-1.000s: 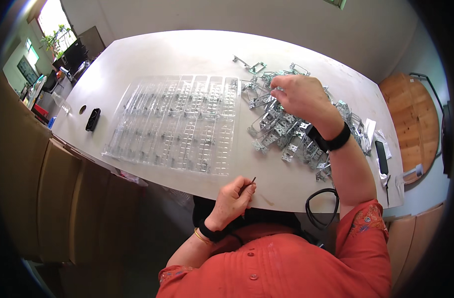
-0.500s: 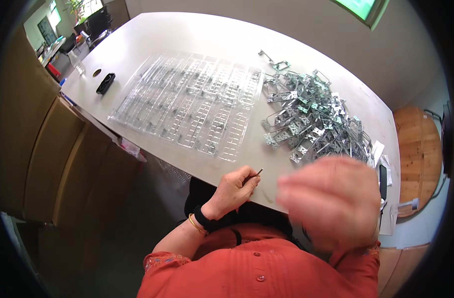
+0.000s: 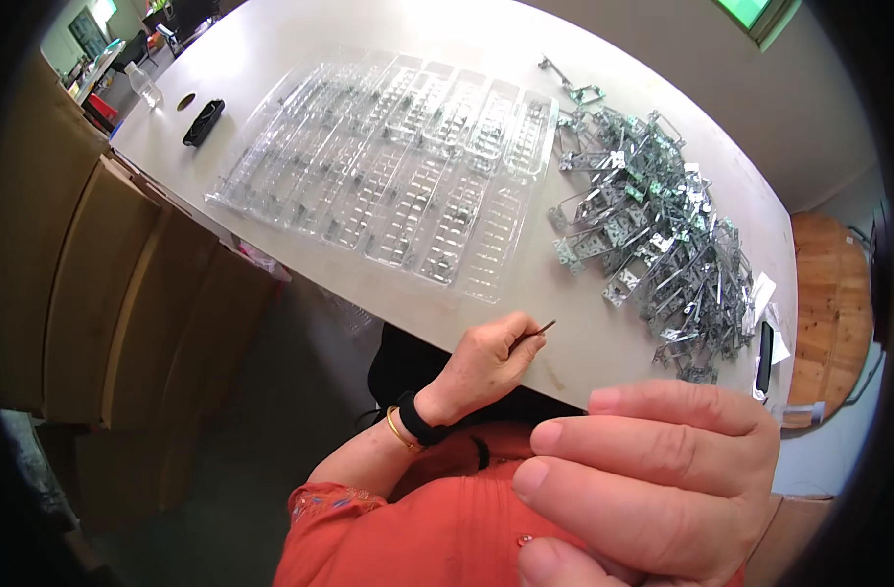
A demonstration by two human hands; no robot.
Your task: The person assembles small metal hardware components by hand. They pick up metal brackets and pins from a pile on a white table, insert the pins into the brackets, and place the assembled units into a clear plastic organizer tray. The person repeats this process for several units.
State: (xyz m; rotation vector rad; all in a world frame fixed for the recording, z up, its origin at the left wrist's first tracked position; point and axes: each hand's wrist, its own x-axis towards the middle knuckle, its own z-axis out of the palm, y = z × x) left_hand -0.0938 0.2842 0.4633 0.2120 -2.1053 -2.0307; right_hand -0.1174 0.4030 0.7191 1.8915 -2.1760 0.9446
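My left hand (image 3: pixel 488 360), with a black band and a gold bangle at its wrist, pinches a thin dark rod-like piece (image 3: pixel 547 328) by the table's near edge. The rod's tip sticks out past the fingers; the rest is hidden in the grip. Large and close to the camera, my right hand (image 3: pixel 662 470) is raised in front of my red shirt. Its fingers are loosely bent and apart from the thumb, with nothing visible between them. Beyond it lies a heap of silvery metal brackets (image 3: pixel 652 215). Left of the heap, clear plastic trays (image 3: pixel 496 264) hold rows of small metal parts.
A white table (image 3: pixel 300 29) carries everything. On its far left are a black oblong object (image 3: pixel 204 123), a hole in the tabletop and a clear bottle (image 3: pixel 145 86). A black slim object (image 3: pixel 765 357) lies by white paper at the right. Cardboard boxes (image 3: pixel 104 293) stand left.
My right hand, blurred before, now shows sharply, lower and larger in the picture. The left hand keeps its pinch on the rod. The whole view has shifted a little.
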